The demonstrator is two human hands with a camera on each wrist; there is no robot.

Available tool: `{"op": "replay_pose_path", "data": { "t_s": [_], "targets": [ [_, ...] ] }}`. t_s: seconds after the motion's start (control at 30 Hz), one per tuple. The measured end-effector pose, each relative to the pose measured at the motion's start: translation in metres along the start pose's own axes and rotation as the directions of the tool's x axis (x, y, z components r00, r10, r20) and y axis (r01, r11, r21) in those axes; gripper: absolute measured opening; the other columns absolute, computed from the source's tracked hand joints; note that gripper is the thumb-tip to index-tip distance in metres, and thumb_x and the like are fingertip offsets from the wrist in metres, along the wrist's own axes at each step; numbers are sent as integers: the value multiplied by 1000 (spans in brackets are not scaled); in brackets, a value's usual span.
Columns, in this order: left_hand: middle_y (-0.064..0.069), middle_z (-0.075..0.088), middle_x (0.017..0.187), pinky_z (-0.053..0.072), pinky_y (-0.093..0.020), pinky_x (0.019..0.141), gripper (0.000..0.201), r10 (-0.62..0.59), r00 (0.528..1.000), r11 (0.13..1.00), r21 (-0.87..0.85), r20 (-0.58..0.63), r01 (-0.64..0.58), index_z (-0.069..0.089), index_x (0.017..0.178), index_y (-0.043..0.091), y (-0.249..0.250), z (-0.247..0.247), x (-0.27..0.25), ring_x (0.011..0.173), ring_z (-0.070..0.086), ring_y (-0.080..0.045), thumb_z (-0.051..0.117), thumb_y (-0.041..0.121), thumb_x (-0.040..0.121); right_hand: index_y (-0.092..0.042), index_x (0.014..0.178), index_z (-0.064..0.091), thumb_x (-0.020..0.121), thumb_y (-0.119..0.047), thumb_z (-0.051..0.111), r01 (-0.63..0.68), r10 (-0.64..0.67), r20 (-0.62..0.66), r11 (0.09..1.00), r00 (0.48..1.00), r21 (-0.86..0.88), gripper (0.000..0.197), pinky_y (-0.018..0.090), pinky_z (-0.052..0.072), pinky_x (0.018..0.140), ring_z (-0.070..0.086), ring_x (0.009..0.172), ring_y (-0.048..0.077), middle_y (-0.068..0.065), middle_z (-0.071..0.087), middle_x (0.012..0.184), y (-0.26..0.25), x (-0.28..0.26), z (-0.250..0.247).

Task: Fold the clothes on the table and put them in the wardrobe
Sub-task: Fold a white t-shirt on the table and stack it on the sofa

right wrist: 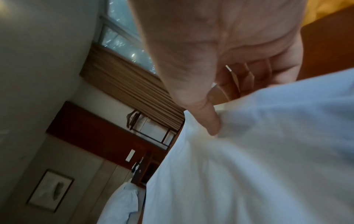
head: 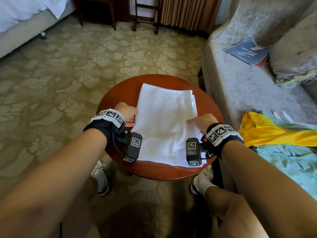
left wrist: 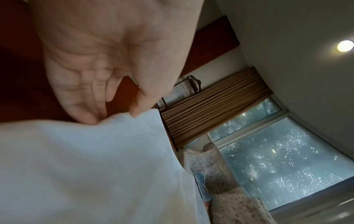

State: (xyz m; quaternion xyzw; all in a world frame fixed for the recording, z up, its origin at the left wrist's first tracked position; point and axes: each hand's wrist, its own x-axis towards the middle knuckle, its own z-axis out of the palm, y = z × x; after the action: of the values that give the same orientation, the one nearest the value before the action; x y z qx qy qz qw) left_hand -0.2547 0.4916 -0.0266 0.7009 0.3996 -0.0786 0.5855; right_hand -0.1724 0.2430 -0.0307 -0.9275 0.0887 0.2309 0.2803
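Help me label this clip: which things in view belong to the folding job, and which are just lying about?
Part of the job:
- white garment, part-folded on the round table
- left hand and right hand, each pinching a side edge
- yellow cloth and light green cloth on the sofa, probably next

Lying about:
- blue booklet
- bed
- curtain

A plain white folded garment [head: 164, 126] lies at the centre of the frame on a round reddish-brown wooden worktop [head: 120, 95]. The carpet [head: 68, 66] across the left is olive-beige with a pale floral pattern. At lower right lie a bright yellow cloth [head: 267, 133] and a pale turquoise cloth [head: 291, 162]. The sofa [head: 240, 79] at right is mottled silver-grey, with a blue booklet [head: 248, 50] on it. Both wrists wear black bands [head: 103, 126] with black-and-white square markers.
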Motion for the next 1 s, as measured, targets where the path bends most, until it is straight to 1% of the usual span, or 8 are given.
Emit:
{"op": "replay_pose_path", "data": {
  "t_s": [0.1, 0.23, 0.3, 0.37, 0.57, 0.8, 0.9, 1.0],
  "targets": [
    [-8, 46, 66, 32, -26, 49, 17, -28, 1000, 993, 111, -5, 29, 53, 95, 1, 3, 6, 4, 51, 38, -18, 66, 11, 88, -21, 128, 55, 92, -31, 59, 60, -62, 50, 998, 997, 29, 38, 34, 48, 81, 61, 102, 27, 2, 64, 117, -2, 4, 2],
    [-8, 49, 66, 39, -22, 41, 31, 11, 999, 980, 200, 30, -17, 57, 100, -1, 5, 12, 10, 50, 46, -23, 72, 22, 85, -7, 116, 61, 79, -38, 78, -65, 53, 58, 975, 997, 211, 51, 36, 58, 74, 68, 83, 24, 6, 69, 92, 8, 16, 4],
    [-12, 63, 87, 58, -37, 73, 43, 54, 998, 978, 202, 32, -59, 61, 114, -4, 6, 16, 12, 83, 66, -33, 73, 25, 84, -5, 112, 63, 84, -34, 76, -30, -2, 119, 962, 993, 271, 42, 40, 58, 88, 71, 92, 27, 11, 72, 99, 13, 16, 2],
    [-14, 67, 110, 50, -45, 97, 43, 87, 996, 979, 182, 28, -90, 63, 116, -1, 6, 18, 16, 105, 64, -35, 75, 22, 82, -7, 108, 67, 87, -26, 74, -2, -59, 152, 929, 987, 370, 30, 40, 58, 89, 73, 91, 26, 11, 74, 100, 18, 14, 0],
    [-20, 69, 108, 52, -50, 94, 36, 152, 988, 981, 120, -1, -151, 65, 107, -7, 0, 11, 20, 101, 67, -36, 75, 18, 82, -11, 105, 72, 84, -19, 77, 44, -122, 111, 844, 986, 534, 22, 39, 59, 85, 73, 88, 25, 8, 75, 99, 28, 19, -3],
    [-6, 72, 90, 50, -26, 62, 8, 301, 954, 953, -34, -4, -301, 71, 91, 7, 1, 2, -4, 80, 68, -21, 73, 9, 84, -20, 134, 48, 83, -24, 79, 201, -161, -121, 782, 980, 589, 60, 43, 58, 87, 69, 96, 21, 3, 69, 113, 24, 11, -6],
    [-15, 71, 101, 56, -43, 82, 9, 359, 933, 932, -48, -7, -359, 70, 90, 8, 9, -4, -11, 96, 68, -32, 67, 1, 85, -33, 147, 40, 85, -5, 74, 313, -262, -177, 704, 949, 637, 76, 38, 58, 83, 72, 95, 15, -3, 75, 101, 24, 5, -13],
    [-20, 69, 107, 51, -54, 94, 17, 429, 903, 903, -16, -18, -429, 71, 98, 2, 14, -9, -16, 105, 65, -37, 64, -5, 84, -30, 138, 55, 81, 13, 63, 393, -319, -234, 669, 919, 631, 72, 36, 57, 89, 70, 99, 11, -7, 76, 99, 19, -2, -23]
  ]
}}
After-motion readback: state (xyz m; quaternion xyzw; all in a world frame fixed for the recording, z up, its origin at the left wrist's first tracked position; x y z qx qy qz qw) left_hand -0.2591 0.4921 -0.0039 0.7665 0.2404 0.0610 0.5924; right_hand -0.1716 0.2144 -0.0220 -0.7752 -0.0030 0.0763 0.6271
